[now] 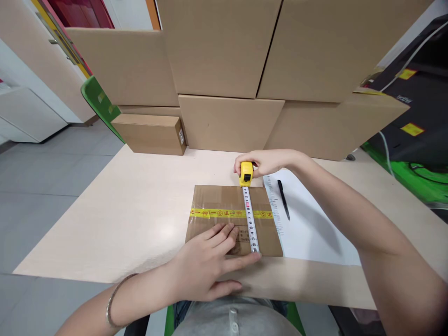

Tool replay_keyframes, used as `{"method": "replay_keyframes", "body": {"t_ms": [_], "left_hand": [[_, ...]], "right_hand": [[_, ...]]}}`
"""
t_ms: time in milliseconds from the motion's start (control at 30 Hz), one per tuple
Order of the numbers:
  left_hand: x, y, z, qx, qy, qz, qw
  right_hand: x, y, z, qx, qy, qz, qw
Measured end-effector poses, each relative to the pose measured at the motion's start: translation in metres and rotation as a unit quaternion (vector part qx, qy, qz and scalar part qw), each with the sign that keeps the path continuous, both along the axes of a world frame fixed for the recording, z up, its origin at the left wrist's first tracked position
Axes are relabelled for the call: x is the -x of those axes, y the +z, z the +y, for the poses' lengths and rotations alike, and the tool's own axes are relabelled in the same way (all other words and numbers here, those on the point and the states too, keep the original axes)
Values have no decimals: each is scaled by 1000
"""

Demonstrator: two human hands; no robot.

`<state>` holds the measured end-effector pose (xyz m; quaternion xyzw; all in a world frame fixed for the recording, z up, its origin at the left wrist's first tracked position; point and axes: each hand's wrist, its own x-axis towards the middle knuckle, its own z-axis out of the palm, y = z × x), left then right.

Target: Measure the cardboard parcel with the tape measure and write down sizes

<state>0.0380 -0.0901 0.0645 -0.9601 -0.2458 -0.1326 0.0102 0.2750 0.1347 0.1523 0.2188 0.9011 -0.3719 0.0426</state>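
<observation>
A flat cardboard box (217, 203) sealed with yellow printed tape lies on the pale table (122, 224) in front of me. My right hand (268, 162) grips a yellow tape measure case (246, 173) at the box's far edge. Its white blade (250, 219) runs across the lid to the near edge. My left hand (210, 261) lies flat on the near part of the box, fingers spread, with the forefinger pressing the blade's end hook at the near edge.
A white sheet of paper (308, 228) with a clear ruler (275, 205) and a black pen (283, 199) lies to the right of the box. Large cardboard boxes (224, 60) are stacked along the table's far edge, a small one (150, 134) at the left.
</observation>
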Motion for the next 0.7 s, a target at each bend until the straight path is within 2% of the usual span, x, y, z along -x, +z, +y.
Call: {"method": "replay_keyframes", "body": {"t_ms": [67,167,267,333,467,567,700], "left_hand": [[0,0,1,3,-3,-6,1000],[0,0,1,6,-3,-16,1000],[-1,1,1,5,2,-17,1000],[-1,1,1,7,3,-11,1000],[-1,0,0,3,5,-6,1000],[0,-4,1,-6,-6,-15,1000],[4,-3,2,39,-19,-81,996]], "right_hand": [[0,-2,0,20,-26,10,999],[-3,-5,1,12,-81,18,997],[-5,-7,2,2,-97,16,995],[-6,-4,2,1,-94,12,995],[-5,9,-8,-14,-35,15,999],[-2,12,-35,-48,2,15,999],[-3,2,-98,-52,19,-17,998]]}}
